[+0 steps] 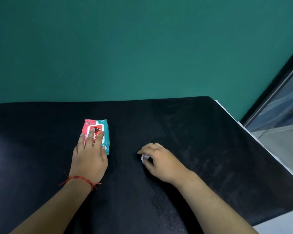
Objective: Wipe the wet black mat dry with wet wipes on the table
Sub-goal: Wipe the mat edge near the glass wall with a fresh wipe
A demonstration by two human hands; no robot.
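The black mat [201, 132] covers the whole table, with faint streaks on its right half. A red and teal pack of wet wipes [100, 127] lies on the mat left of centre. My left hand [90, 156] rests flat on the pack, fingers straight across its lid. My right hand [159, 160] sits on the mat to the right of the pack, its fingers curled round a small crumpled white wipe [145, 157] that shows under the palm.
A teal wall stands right behind the table. The table's right edge [260, 142] shows a white strip beneath the mat, with a dark window frame [277, 85] and grey floor beyond it. A red string bracelet [81, 179] circles my left wrist.
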